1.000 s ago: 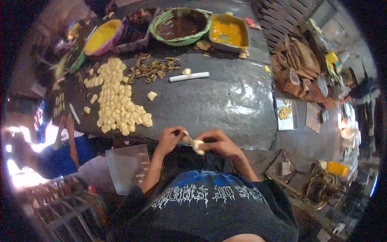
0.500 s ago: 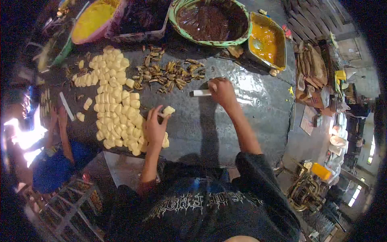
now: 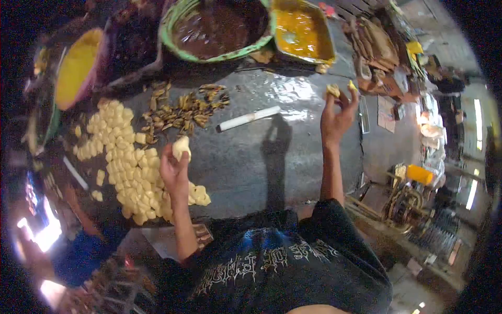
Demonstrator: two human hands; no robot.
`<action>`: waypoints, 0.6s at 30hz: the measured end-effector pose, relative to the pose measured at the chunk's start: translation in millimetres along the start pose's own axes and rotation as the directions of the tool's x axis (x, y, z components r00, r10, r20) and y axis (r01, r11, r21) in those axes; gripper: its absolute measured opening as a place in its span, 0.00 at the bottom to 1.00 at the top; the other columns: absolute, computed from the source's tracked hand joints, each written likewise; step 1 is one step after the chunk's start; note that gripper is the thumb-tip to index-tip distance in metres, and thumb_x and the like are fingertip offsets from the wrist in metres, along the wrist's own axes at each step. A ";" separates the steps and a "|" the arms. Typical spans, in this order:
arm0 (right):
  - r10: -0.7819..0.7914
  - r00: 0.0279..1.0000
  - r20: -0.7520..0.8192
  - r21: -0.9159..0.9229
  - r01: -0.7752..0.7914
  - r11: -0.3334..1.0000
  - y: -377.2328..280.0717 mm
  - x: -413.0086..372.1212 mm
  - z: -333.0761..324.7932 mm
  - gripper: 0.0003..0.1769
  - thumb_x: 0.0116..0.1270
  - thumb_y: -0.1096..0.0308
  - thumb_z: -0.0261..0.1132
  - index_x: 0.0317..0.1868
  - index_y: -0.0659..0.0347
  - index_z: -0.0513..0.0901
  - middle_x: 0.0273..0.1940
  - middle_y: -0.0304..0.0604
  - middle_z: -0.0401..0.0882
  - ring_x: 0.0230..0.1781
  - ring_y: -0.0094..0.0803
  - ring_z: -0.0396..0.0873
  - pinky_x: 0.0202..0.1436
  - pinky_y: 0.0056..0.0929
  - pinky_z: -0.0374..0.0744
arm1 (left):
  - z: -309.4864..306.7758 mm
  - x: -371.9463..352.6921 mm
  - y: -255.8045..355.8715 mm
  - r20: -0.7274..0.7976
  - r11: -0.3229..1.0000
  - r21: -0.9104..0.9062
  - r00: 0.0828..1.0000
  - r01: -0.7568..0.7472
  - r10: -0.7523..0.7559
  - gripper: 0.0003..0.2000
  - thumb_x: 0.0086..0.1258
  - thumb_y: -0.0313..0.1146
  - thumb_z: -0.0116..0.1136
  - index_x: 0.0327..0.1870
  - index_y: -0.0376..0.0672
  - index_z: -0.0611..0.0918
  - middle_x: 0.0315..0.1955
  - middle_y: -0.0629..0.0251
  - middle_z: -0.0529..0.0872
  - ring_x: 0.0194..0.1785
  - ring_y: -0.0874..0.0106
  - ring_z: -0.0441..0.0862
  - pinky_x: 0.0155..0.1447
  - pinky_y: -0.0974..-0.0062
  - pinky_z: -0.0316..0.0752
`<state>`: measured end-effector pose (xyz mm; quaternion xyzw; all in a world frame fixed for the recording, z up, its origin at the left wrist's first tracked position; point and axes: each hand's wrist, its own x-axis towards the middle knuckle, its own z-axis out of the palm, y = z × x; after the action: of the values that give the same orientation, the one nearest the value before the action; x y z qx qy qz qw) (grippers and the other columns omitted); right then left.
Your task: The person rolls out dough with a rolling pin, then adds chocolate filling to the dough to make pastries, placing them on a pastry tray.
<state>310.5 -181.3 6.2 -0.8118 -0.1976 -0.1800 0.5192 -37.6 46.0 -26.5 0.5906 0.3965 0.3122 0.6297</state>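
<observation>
A food workshop, most likely a small bakery.
Dough pieces (image 3: 133, 170) mass on the tabletop (image 3: 230, 167) at nine o'clock; a large basin (image 3: 166, 34) of brown mixture (image 3: 219, 31) stands near twelve, an orange-filled tray (image 3: 306, 58) at one, metal machinery (image 3: 403, 205) between three and four, a co-worker (image 3: 78, 259) at eight.

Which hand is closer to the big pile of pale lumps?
Left: the left hand is at the right edge of the pile, holding a lump. The right hand is farther away, to the right of the white rod.
</observation>
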 end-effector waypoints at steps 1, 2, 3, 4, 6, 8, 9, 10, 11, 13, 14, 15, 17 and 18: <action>-0.145 0.986 -0.079 -0.221 0.124 0.967 18.1 -7.8 -25.2 0.26 0.68 0.73 0.70 0.66 0.60 0.76 0.52 0.48 0.85 0.52 0.40 0.82 0.56 0.40 0.78 | 8.8 -8.9 -4.8 0.038 0.999 0.045 0.999 -0.026 0.024 0.19 0.73 0.29 0.67 0.61 0.33 0.77 0.55 0.60 0.83 0.57 0.73 0.80 0.61 0.76 0.76; -0.161 0.986 0.041 -0.428 0.163 0.889 36.6 -21.0 -51.5 0.26 0.70 0.71 0.68 0.68 0.58 0.75 0.53 0.48 0.85 0.56 0.44 0.79 0.60 0.43 0.75 | 17.4 -19.4 -12.5 0.074 0.994 0.090 0.996 -0.056 0.049 0.19 0.72 0.27 0.68 0.60 0.34 0.77 0.55 0.60 0.83 0.57 0.73 0.80 0.61 0.76 0.76; -0.141 0.977 0.162 -0.605 0.211 0.767 57.8 -39.6 -76.7 0.27 0.72 0.69 0.66 0.70 0.57 0.74 0.54 0.48 0.86 0.60 0.47 0.77 0.63 0.47 0.72 | 26.8 -32.9 -28.6 0.121 0.997 -0.054 0.992 0.047 -0.040 0.18 0.68 0.24 0.71 0.57 0.36 0.79 0.54 0.60 0.83 0.56 0.74 0.80 0.59 0.77 0.77; -0.084 0.957 0.276 -0.743 0.268 0.613 77.5 -59.1 -95.8 0.27 0.73 0.67 0.64 0.72 0.55 0.73 0.55 0.48 0.86 0.64 0.51 0.75 0.67 0.51 0.69 | 40.7 -48.1 -35.2 0.145 0.993 -0.110 0.989 0.050 -0.034 0.17 0.66 0.23 0.73 0.52 0.37 0.79 0.50 0.62 0.85 0.52 0.75 0.81 0.57 0.77 0.78; -0.092 0.926 0.366 -0.775 0.359 0.520 117.2 -91.7 -115.9 0.26 0.75 0.66 0.61 0.72 0.52 0.75 0.58 0.46 0.85 0.70 0.53 0.69 0.70 0.55 0.63 | 63.6 -76.5 -51.0 0.210 0.999 -0.020 0.977 0.049 -0.044 0.17 0.65 0.24 0.74 0.50 0.38 0.78 0.45 0.65 0.85 0.47 0.76 0.82 0.54 0.77 0.79; -0.141 0.918 0.371 -0.770 0.389 0.506 130.4 -91.1 -130.2 0.25 0.75 0.66 0.60 0.71 0.50 0.76 0.62 0.47 0.83 0.71 0.54 0.68 0.70 0.55 0.64 | 94.1 -106.5 -46.1 0.240 0.998 -0.025 0.969 0.066 -0.058 0.17 0.64 0.24 0.75 0.49 0.38 0.78 0.43 0.65 0.85 0.46 0.75 0.83 0.53 0.77 0.80; -0.179 0.929 0.322 -0.758 0.367 0.540 121.9 -78.2 -137.8 0.25 0.74 0.66 0.61 0.70 0.49 0.77 0.65 0.49 0.81 0.70 0.54 0.70 0.68 0.53 0.67 | 109.4 -122.6 -43.9 0.246 0.997 -0.026 0.967 0.077 -0.068 0.18 0.63 0.24 0.76 0.49 0.38 0.78 0.42 0.65 0.85 0.46 0.75 0.83 0.53 0.77 0.80; -0.208 0.938 0.276 -0.743 0.346 0.573 110.4 -71.1 -150.1 0.24 0.73 0.66 0.62 0.70 0.49 0.78 0.67 0.50 0.78 0.68 0.55 0.72 0.66 0.51 0.70 | 124.7 -138.5 -40.7 0.233 0.997 0.000 0.969 0.077 -0.075 0.18 0.63 0.24 0.76 0.49 0.38 0.77 0.42 0.64 0.85 0.46 0.75 0.84 0.52 0.77 0.80; -0.152 0.962 0.228 -0.589 0.260 0.765 98.5 -67.7 -163.3 0.23 0.74 0.65 0.61 0.69 0.49 0.79 0.65 0.50 0.81 0.64 0.51 0.75 0.63 0.47 0.73 | 141.7 -151.9 -36.5 0.218 0.997 0.023 0.972 0.079 -0.082 0.19 0.63 0.24 0.76 0.50 0.37 0.77 0.42 0.64 0.86 0.46 0.75 0.84 0.52 0.77 0.80; 0.004 0.985 0.171 -0.188 0.028 0.982 68.9 -64.0 -187.2 0.21 0.76 0.61 0.60 0.67 0.50 0.80 0.60 0.50 0.85 0.55 0.44 0.83 0.57 0.39 0.78 | 171.9 -184.6 -27.4 0.217 0.996 0.026 0.972 0.086 -0.090 0.20 0.63 0.24 0.76 0.51 0.37 0.78 0.42 0.63 0.86 0.47 0.74 0.85 0.52 0.77 0.81; 0.093 0.951 0.296 -0.068 -0.076 0.995 45.8 -71.2 -199.0 0.20 0.77 0.61 0.61 0.66 0.53 0.81 0.54 0.50 0.87 0.48 0.38 0.84 0.51 0.35 0.79 | 187.6 -199.7 -22.6 0.234 0.996 0.006 0.968 0.090 -0.089 0.20 0.62 0.24 0.76 0.51 0.37 0.78 0.42 0.63 0.86 0.47 0.74 0.85 0.52 0.76 0.81; 0.154 0.893 0.423 0.038 -0.188 0.982 25.7 -86.4 -211.0 0.20 0.77 0.60 0.62 0.65 0.56 0.82 0.48 0.49 0.89 0.41 0.32 0.86 0.44 0.31 0.80 | 202.3 -212.1 -19.4 0.255 0.996 -0.017 0.963 0.091 -0.084 0.21 0.62 0.24 0.76 0.52 0.36 0.78 0.43 0.63 0.86 0.47 0.74 0.85 0.53 0.76 0.81; 0.159 0.667 0.728 0.333 -0.546 0.769 15.4 -129.2 -225.5 0.18 0.75 0.63 0.67 0.60 0.62 0.84 0.44 0.46 0.90 0.42 0.27 0.86 0.46 0.30 0.83 | 225.0 -234.8 -36.5 0.312 0.998 0.015 0.949 -0.055 0.047 0.21 0.60 0.24 0.77 0.52 0.36 0.79 0.43 0.64 0.86 0.47 0.74 0.85 0.54 0.75 0.80; 0.135 0.630 0.765 0.301 -0.535 0.789 4.9 -144.1 -234.0 0.17 0.74 0.64 0.68 0.58 0.64 0.85 0.44 0.46 0.90 0.43 0.27 0.86 0.48 0.29 0.83 | 232.8 -244.7 -43.7 0.338 0.992 0.030 0.936 -0.120 0.103 0.21 0.60 0.23 0.77 0.51 0.36 0.80 0.43 0.64 0.87 0.47 0.74 0.85 0.55 0.74 0.80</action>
<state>169.1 -416.3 23.4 -0.6739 -0.2595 0.3082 0.6192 41.1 -285.1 -40.6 0.6722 0.2571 0.2323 0.6543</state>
